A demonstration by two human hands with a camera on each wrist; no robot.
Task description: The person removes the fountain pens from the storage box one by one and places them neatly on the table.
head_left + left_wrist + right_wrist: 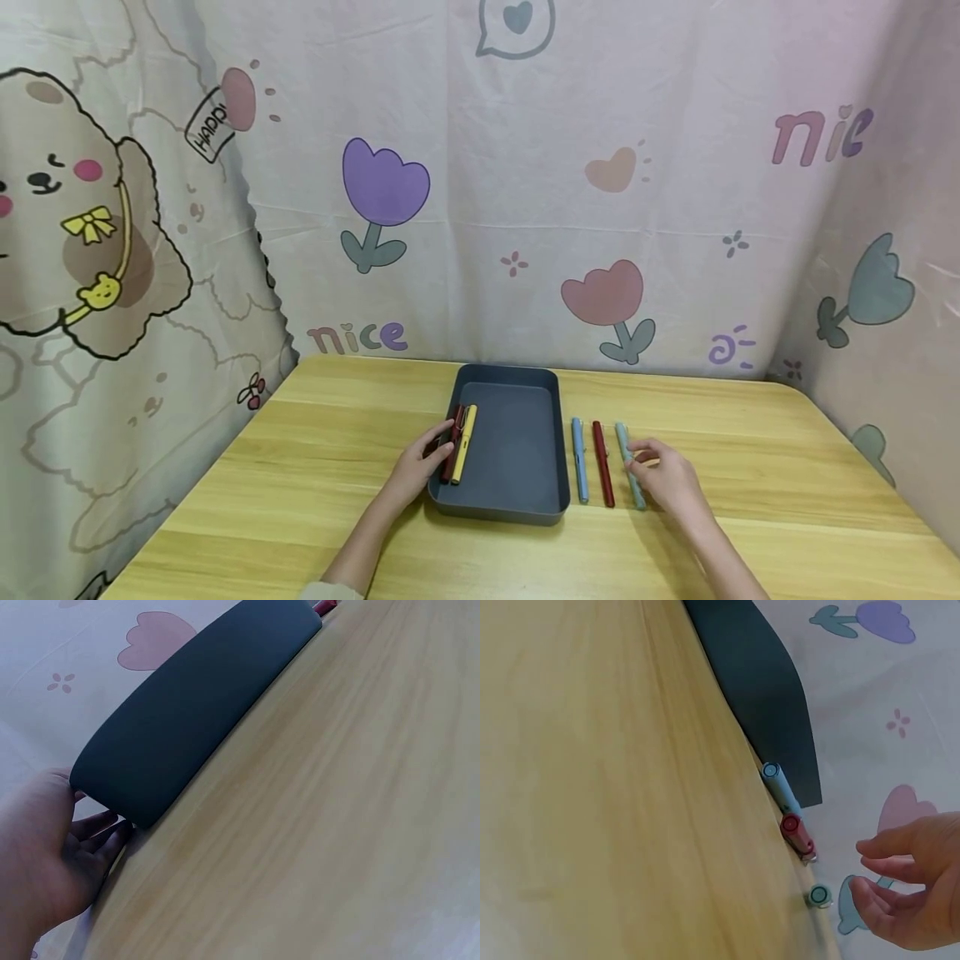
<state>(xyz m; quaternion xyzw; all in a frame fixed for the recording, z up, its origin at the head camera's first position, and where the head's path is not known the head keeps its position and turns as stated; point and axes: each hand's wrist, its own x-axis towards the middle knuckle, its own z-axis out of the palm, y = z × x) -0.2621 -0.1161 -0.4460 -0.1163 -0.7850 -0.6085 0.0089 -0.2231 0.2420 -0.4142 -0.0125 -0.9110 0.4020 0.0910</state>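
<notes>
A dark grey rectangular tray (510, 508) lies on the table, and my left hand (416, 471) grips its left wall. Inside, along that wall, are a yellow pen (465, 446) and at least one dark red pen (448, 471), partly covered by my fingers. Right of the tray, a blue pen (580, 462), a red pen (603, 467) and a light green pen (635, 487) lie side by side. My right hand (667, 479) hovers by the light green one; in the right wrist view a gap shows between thumb and fingers, apart from the pen's end (819, 895).
The wooden table (787, 475) extends to both sides of the tray. A printed curtain (510, 208) with flowers and hearts hangs behind its back edge and along the sides.
</notes>
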